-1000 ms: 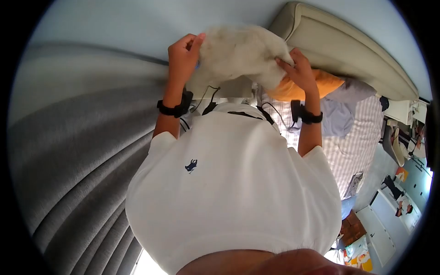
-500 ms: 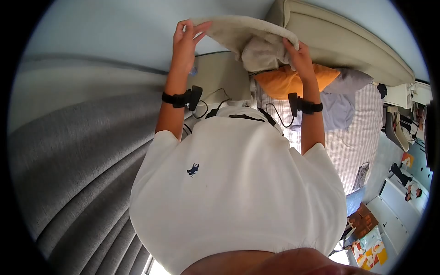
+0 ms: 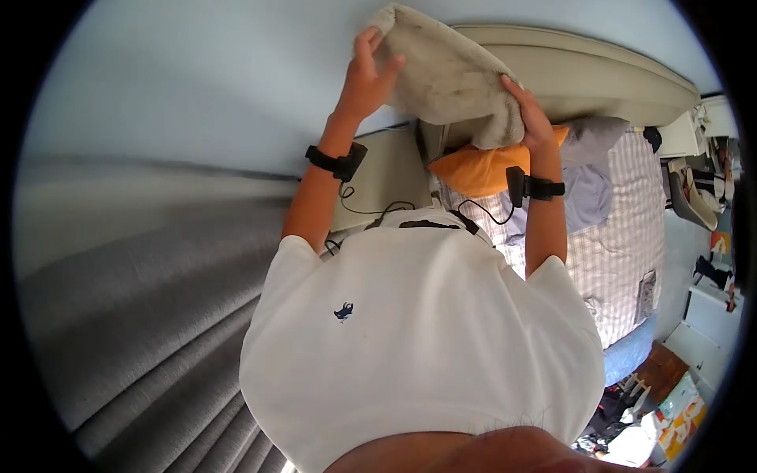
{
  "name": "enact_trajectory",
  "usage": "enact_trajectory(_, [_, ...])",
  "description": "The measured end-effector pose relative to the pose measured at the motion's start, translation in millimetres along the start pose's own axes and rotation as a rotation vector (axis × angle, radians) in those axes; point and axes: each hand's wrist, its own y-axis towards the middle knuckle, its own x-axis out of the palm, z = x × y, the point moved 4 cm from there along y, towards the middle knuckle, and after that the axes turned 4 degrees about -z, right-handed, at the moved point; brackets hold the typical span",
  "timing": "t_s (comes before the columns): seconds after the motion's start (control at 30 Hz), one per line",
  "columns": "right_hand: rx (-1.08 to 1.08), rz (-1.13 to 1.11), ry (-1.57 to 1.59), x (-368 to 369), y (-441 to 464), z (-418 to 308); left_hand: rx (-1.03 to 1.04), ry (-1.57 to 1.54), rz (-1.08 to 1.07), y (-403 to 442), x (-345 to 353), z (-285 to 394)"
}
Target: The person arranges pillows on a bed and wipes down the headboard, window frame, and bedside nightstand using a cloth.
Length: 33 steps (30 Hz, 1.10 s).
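Observation:
A pale beige fluffy cloth (image 3: 449, 71) is stretched in the air between my hands, its left corner raised and its right part hanging in a fold. My left hand (image 3: 369, 83) holds the upper left part, the thumb lying against the cloth and apart from the fingers. At the right edge, my right hand (image 3: 532, 118) grips the cloth, with its fingers along the rim. Behind the lower fold is an orange pillow (image 3: 477, 171). Each wrist wears a black band with a small device.
A beige headboard (image 3: 583, 71) stands behind a checked bed (image 3: 631, 213) with grey pillows (image 3: 595, 138). A beige bedside surface (image 3: 386, 169) lies below my left hand, with a black cable. Grey curtains (image 3: 142, 307) hang on the left.
My left hand has moved right and brought its end of the cloth higher and closer to my right hand. The cloth, spread wide earlier, now slants down toward the right.

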Motion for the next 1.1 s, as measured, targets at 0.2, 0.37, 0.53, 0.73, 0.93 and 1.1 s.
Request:
enact_trajectory(0.2, [-0.509, -0.196, 0.315, -1, -3, -37, -0.11, -0.092, -0.274, 41, 56, 12])
enact_trajectory(0.37, [-0.85, 0.131, -0.521, 18, 25, -15, 0.124, -0.476, -0.447, 60, 105, 55])
enact_trajectory(0.53, [-0.771, 0.131, -0.884, 12, 71, 4, 0.032, -0.099, -0.455, 76, 119, 68])
enact_trajectory(0.73, [-0.761, 0.351, -1.536, -20, 99, 26, 0.158, 0.289, -0.572, 87, 119, 41])
enact_trajectory(0.93, [-1.034, 0.51, -1.635, -89, 100, -6, 0.175, 0.23, -0.45, 105, 128, 12])
enact_trajectory(1.1, [-0.877, 0.808, -1.606, -217, 109, -68, 0.454, 0.613, -0.342, 120, 181, -16])
